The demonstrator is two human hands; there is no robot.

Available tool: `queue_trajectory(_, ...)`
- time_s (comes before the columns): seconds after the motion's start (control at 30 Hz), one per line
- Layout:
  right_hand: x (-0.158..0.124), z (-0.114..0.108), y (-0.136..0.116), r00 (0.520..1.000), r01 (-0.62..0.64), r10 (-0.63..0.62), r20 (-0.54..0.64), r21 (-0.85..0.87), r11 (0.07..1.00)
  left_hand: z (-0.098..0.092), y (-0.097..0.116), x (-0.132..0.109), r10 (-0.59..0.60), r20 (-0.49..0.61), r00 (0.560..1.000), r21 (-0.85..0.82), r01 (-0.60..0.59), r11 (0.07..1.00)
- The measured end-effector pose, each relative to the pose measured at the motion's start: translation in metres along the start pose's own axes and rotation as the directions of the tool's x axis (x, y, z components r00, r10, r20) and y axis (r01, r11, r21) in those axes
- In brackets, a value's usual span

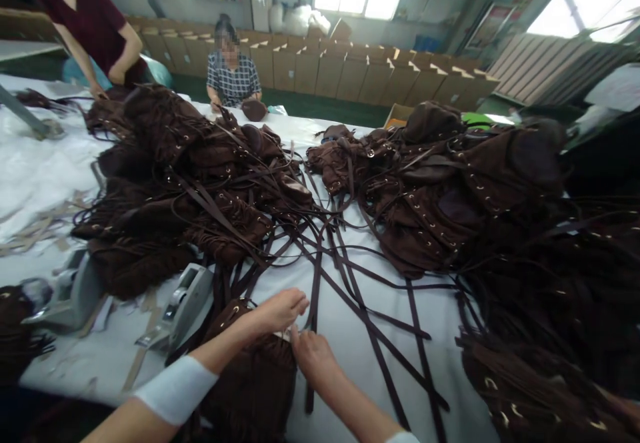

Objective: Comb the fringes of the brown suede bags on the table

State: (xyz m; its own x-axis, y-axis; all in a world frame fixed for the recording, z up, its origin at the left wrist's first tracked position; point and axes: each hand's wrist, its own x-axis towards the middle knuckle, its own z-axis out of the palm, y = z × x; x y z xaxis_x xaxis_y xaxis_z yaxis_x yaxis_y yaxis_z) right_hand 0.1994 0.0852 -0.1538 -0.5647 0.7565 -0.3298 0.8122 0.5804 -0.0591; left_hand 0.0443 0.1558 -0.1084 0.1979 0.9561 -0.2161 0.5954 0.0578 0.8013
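A dark brown fringed bag with metal eyelets lies on the table right in front of me. My left hand is over its upper edge, fingers curled together. Close beside it, my right hand has thumb and fingers pinched at the bag's right edge. A small pale strip shows between the two hands; what each fingertip grips is too small to make out. Dark straps run across the table just beyond my hands.
Piles of brown bags stand at the left and right. Two grey tape dispensers sit left of my arms. Two people work across the table, one in a checked shirt, one in dark red. Cardboard boxes line up behind.
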Motion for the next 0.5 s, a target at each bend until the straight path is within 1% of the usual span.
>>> queue_trajectory(0.03, 0.006, 0.003, 0.006, 1.0, 0.001, -0.001, 0.011, 0.001, 1.0, -0.009, -0.006, -0.008, -0.038, -0.069, 0.997, 0.015, 0.039, 0.999)
queue_trajectory(0.07, 0.008, 0.006, 0.014, 1.0, -0.005, 0.005, 0.02, 0.001, 1.0, -0.018, -0.015, -0.021, -0.091, -0.151, 0.984, 0.028, 0.097, 0.995)
queue_trajectory(0.1, 0.008, 0.01, 0.024, 0.999, -0.022, 0.022, 0.033, 0.0, 1.0, -0.027, -0.029, -0.037, -0.16, -0.239, 0.958, 0.034, 0.173, 0.984)
queue_trajectory(0.13, 0.006, 0.013, 0.035, 0.998, -0.048, 0.048, 0.048, -0.003, 0.999, -0.034, -0.045, -0.055, -0.238, -0.308, 0.921, 0.037, 0.262, 0.964)
queue_trajectory(0.17, 0.002, 0.016, 0.046, 0.995, -0.076, 0.076, 0.062, -0.008, 0.997, -0.04, -0.062, -0.075, -0.312, -0.342, 0.886, 0.029, 0.342, 0.939)
queue_trajectory(0.2, -0.003, 0.018, 0.056, 0.992, -0.104, 0.105, 0.072, -0.017, 0.994, -0.042, -0.078, -0.095, -0.383, -0.335, 0.861, 0.009, 0.41, 0.912)
queue_trajectory(0.27, -0.014, 0.016, 0.068, 0.983, -0.172, 0.172, 0.064, -0.008, 0.985, -0.041, -0.105, -0.129, -0.478, -0.273, 0.835, -0.047, 0.485, 0.873)
queue_trajectory(0.33, -0.023, 0.009, 0.063, 0.983, -0.184, 0.184, 0.009, 0.066, 0.981, -0.035, -0.12, -0.151, -0.525, -0.201, 0.827, -0.112, 0.513, 0.851)
queue_trajectory(0.37, -0.026, 0.005, 0.055, 0.988, -0.148, 0.151, -0.018, 0.113, 0.983, -0.032, -0.124, -0.156, -0.531, -0.163, 0.831, -0.142, 0.513, 0.846)
queue_trajectory(0.43, -0.031, 0.0, 0.03, 0.999, -0.007, 0.012, -0.033, 0.164, 0.986, -0.028, -0.123, -0.16, -0.513, -0.084, 0.854, -0.196, 0.491, 0.849)
queue_trajectory(0.47, -0.032, -0.001, 0.019, 0.998, 0.066, -0.065, -0.01, 0.161, 0.985, -0.027, -0.12, -0.159, -0.489, -0.046, 0.871, -0.221, 0.468, 0.855)
queue_trajectory(0.5, -0.032, -0.001, 0.012, 0.994, 0.098, -0.104, 0.027, 0.166, 0.981, -0.027, -0.115, -0.158, -0.459, -0.011, 0.888, -0.245, 0.443, 0.863)
